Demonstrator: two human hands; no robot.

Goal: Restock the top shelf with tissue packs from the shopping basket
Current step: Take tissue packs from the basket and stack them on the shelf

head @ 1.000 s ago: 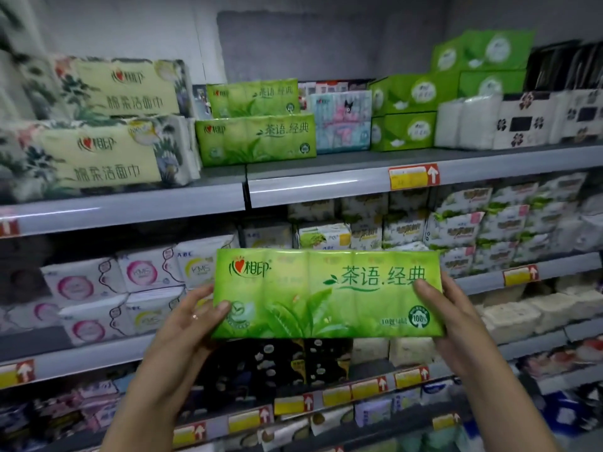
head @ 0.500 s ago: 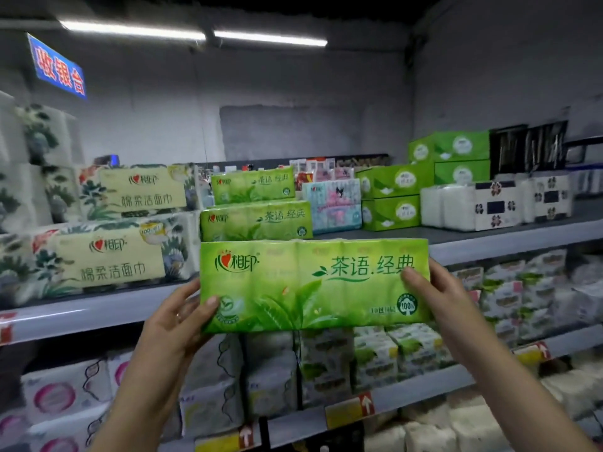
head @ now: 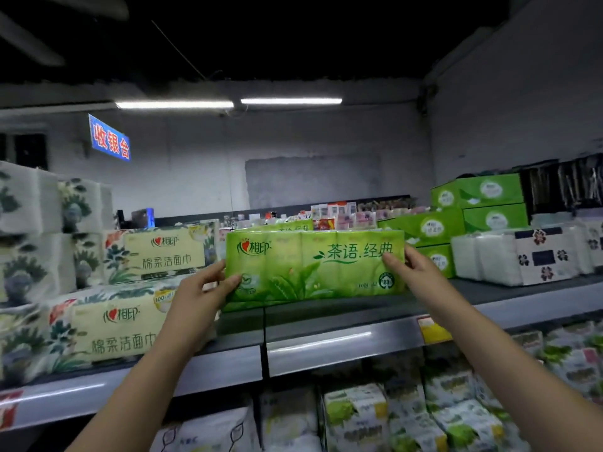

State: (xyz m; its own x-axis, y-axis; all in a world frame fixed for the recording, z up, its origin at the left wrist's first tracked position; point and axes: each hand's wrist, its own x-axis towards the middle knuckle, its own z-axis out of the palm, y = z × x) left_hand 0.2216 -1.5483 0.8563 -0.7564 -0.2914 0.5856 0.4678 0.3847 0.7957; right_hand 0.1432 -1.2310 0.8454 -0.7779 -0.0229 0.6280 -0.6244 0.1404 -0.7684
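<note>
A long green plastic-wrapped tissue pack, printed "心相印" and "茶语.经典", is held over the grey metal top shelf. The left hand grips the pack's left end and the right hand grips its right end. Left of the pack, cream floral packs read "棉柔洁面巾".

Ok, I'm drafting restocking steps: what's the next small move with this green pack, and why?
Probably ease the green pack forward and set it on the top shelf. The left hand and right hand grip its ends at shelf height, right in front of a matching pack, with bare shelf just below.
</note>
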